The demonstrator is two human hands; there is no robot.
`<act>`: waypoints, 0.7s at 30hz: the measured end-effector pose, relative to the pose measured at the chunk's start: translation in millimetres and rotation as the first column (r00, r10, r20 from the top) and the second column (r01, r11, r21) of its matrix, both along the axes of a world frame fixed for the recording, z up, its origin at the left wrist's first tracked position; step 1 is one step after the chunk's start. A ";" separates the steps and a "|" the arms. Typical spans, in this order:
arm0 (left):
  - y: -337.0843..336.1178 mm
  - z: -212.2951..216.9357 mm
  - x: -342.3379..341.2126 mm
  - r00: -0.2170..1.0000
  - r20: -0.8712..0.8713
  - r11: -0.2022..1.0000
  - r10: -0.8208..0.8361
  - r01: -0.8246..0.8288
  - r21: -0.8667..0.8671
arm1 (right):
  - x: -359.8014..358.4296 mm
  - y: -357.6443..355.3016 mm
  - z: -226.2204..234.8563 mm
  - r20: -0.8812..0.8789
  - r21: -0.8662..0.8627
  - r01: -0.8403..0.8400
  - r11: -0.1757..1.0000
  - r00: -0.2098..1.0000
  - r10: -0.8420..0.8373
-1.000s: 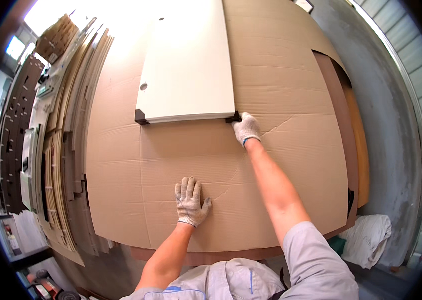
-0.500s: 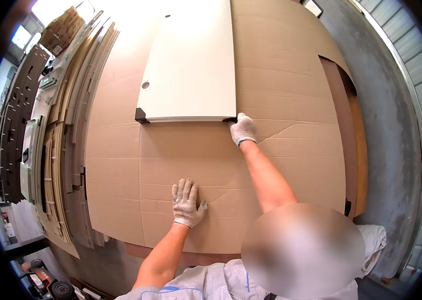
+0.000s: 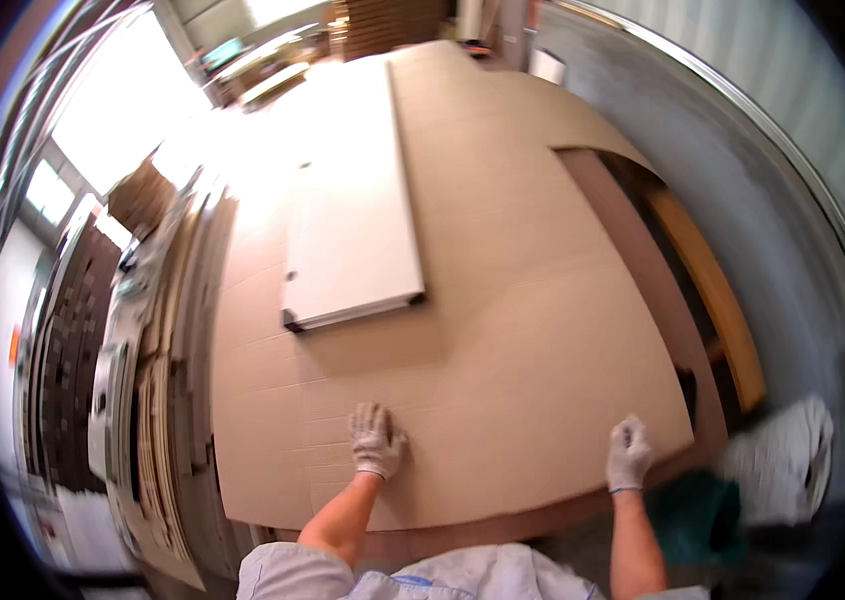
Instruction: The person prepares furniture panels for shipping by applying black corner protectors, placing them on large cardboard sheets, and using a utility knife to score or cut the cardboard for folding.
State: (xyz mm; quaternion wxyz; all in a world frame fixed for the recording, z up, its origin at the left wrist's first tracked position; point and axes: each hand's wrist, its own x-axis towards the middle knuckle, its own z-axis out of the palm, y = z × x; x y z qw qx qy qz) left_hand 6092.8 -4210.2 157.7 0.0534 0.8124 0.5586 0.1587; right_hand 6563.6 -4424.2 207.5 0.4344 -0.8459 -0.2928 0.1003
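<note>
Cardboard, ribbed with faint creases, spreads over the tabletop as a broad tan sheet, its right side cut away in a long notch where a smooth reddish-brown surface shows. On this sheet, left of its middle, lies a flat white rectangular panel, smooth and glossy, its far part washed out by glare. Small, dark round holes pierce its face near the left edge, and black pieces cap both near corners, one left and one right.

Hands are well apart, both in pale knitted gloves, and neither touches the panel. The left hand lies on the cardboard just below the panel, palm down, fingers stretched forward and thumb out to the side. The right hand is over the sheet's lower right corner, its fingers bent; blur hides how tightly they close, and whether they hold anything I cannot tell.

To the left, long thin boards stand on edge in a packed row, beside darker brown slabs. To the right, an orange-yellow strip curves past the notch, with a crumpled white cloth and soft dark green material lower down.
</note>
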 end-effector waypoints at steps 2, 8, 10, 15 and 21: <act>-2.3 -47.7 -40.0 0.993 0.050 0.987 0.109 -0.102 -0.128 | 38.1 -63.9 4.0 0.074 0.061 0.124 0.990 0.989 -0.128; -35.1 -34.8 0.8 0.937 -0.047 0.868 0.347 -0.340 -0.363 | 102.9 -249.0 -24.4 0.116 -0.250 0.456 0.854 0.890 -0.441; -54.0 9.3 74.0 0.907 -0.293 0.893 0.302 -0.377 -0.247 | 113.2 -325.3 -58.6 0.065 -0.300 0.531 0.792 0.840 -0.539; -106.1 -30.9 160.4 0.918 -0.337 0.954 0.209 -0.267 -0.135 | 193.3 -439.9 -104.7 0.026 -0.530 0.641 0.554 0.666 -0.746; -186.5 -50.0 346.6 0.953 -0.291 0.987 0.083 -0.118 -0.107 | 373.3 -545.5 -180.5 0.205 -0.626 0.662 0.413 0.650 -0.732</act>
